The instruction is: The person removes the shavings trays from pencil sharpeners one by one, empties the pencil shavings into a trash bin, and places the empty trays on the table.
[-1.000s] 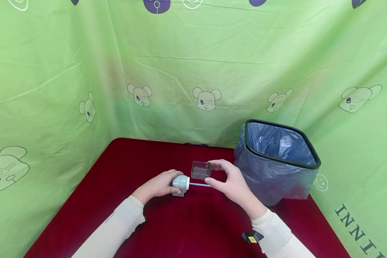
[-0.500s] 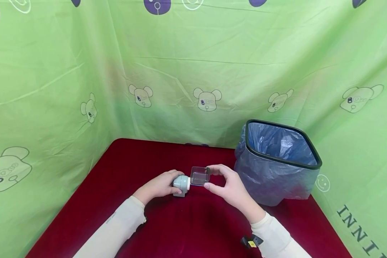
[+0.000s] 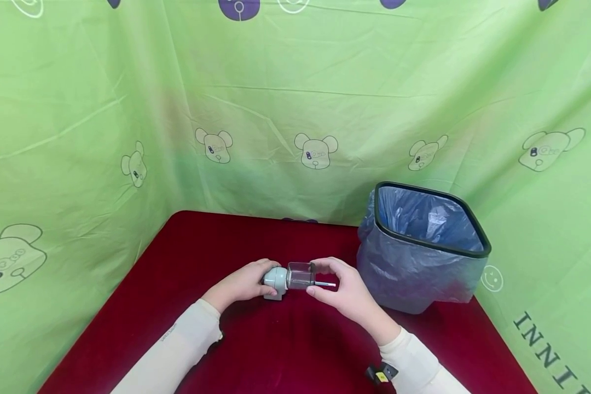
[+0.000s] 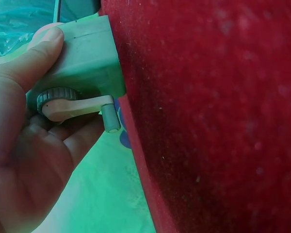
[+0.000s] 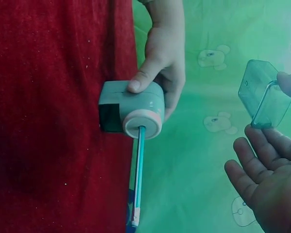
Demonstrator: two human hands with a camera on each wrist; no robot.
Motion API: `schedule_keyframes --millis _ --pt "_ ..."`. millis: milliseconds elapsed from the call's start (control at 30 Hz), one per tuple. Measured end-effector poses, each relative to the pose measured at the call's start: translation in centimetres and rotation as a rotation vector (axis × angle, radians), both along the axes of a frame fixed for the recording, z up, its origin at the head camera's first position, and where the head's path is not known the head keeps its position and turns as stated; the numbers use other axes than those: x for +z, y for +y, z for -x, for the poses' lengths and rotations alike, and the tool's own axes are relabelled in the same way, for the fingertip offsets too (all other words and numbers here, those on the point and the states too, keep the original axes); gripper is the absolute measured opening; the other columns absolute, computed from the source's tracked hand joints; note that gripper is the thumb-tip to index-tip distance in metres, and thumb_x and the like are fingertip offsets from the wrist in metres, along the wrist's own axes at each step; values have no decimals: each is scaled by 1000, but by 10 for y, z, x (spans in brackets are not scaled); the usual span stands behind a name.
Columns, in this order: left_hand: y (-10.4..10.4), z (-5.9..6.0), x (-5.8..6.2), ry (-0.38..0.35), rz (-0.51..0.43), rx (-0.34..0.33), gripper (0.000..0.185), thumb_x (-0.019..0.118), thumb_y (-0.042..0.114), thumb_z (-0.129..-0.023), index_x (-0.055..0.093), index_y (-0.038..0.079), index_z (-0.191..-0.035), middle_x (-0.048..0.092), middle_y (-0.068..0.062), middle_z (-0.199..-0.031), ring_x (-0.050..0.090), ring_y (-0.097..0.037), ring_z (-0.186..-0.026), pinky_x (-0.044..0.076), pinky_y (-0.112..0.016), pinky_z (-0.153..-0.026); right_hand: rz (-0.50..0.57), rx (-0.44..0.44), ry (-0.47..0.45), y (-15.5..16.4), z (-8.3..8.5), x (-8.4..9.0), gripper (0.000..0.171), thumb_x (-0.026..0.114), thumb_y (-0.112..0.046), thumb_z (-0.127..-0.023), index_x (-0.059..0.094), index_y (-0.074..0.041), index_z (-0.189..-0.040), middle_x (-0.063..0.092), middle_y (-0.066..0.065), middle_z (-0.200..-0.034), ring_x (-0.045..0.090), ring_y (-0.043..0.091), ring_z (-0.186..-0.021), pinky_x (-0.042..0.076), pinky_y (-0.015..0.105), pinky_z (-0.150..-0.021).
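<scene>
The left hand (image 3: 241, 284) gripped the pencil sharpener (image 3: 276, 280) on the red worktop (image 3: 285, 350). The right hand (image 3: 342, 293) pinched the clear box (image 3: 300, 274) just beside it, over the pencil (image 3: 325, 284). Farther back stood a bin (image 3: 423, 246).

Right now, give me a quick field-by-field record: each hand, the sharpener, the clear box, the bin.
left hand: grips the sharpener body, thumb on top
sharpener: pale green, on the red table, crank toward the left palm
pencil: stuck in the sharpener's front hole
right hand: pinches the clear box
clear box: transparent, empty as far as shown; whether it touches the sharpener, the views disagree
bin: blue liner, beside the right hand
</scene>
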State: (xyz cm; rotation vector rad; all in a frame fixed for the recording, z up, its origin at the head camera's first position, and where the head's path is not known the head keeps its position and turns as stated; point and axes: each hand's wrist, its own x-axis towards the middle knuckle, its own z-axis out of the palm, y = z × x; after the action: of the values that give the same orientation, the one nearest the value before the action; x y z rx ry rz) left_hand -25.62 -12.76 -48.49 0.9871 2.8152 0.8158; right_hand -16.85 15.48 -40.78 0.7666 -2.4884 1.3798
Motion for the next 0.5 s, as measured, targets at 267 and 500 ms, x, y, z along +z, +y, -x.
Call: schedule_keyframes --millis 267,500 --pt "0 1 -2 0 -2 -2 63 84 34 -86 57 13 -139 61 3 -120 57 -11 -100 51 -36 -92 -38 -3 -27 -1 0 -6 47 86 -29 -84 67 -23 -126 69 -12 -117 67 14 -111 54 39 -98" --pt "-1 1 -2 1 1 -2 64 84 35 -86 57 14 -140 61 3 -121 57 -10 -100 51 -34 -91 -10 30 -65 -4 -1 -11 48 86 -29 -84 67 -19 -126 69 -10 -118 67 15 -112 52 53 -100"
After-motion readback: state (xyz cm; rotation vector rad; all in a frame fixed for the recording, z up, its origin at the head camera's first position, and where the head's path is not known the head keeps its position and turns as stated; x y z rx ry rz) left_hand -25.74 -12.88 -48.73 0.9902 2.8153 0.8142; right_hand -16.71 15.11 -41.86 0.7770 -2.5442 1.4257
